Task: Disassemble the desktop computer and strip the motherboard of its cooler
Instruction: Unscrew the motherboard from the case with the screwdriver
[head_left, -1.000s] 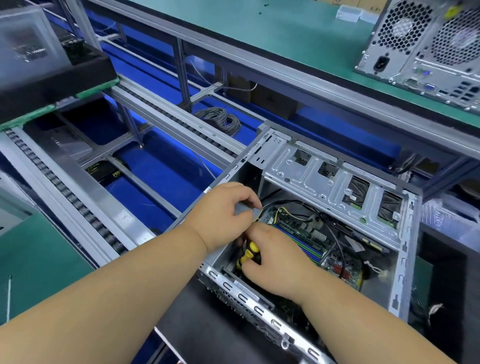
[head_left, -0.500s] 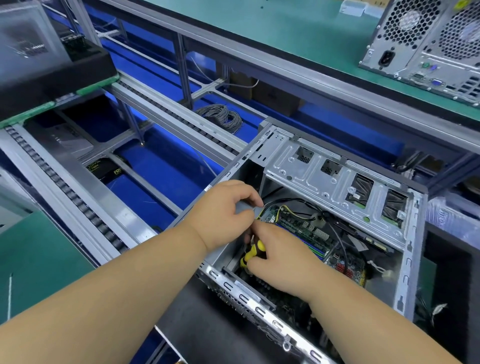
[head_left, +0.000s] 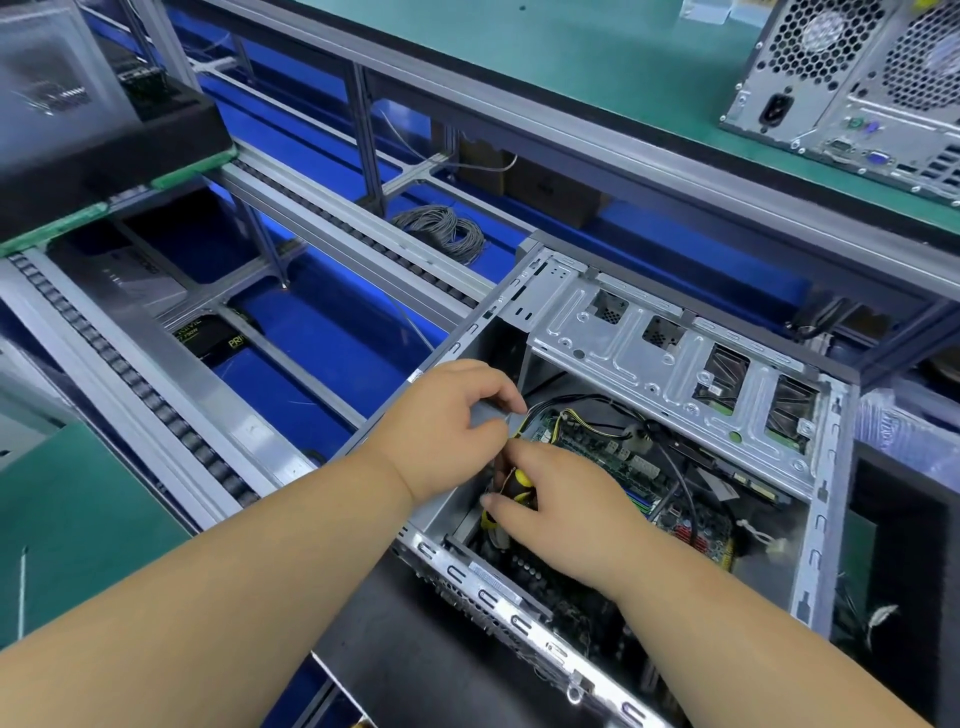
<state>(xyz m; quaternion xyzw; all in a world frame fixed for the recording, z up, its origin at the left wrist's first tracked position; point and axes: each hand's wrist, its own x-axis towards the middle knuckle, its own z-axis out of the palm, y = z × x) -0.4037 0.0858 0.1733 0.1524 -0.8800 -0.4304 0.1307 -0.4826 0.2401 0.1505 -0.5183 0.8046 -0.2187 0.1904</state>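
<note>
A: Case status?

B: Open grey sheet-metal computer case (head_left: 675, 364) lies on its side on black foam, side panel off. Perforated silver drive cage spans the top; green motherboard (head_left: 613, 462) sits inside, black and yellow cables looped over it.

A: Hands?

B: Both are inside the left end. Right hand (head_left: 566, 514) curls round a black-and-yellow-handled screwdriver (head_left: 511, 486), tip hidden. Left hand (head_left: 441, 426) has fingers curled, pinching near the handle's top; what it holds, cannot tell.

A: Surroundings?

B: Second grey computer tower (head_left: 857, 88) stands on the green bench, well apart.
</note>
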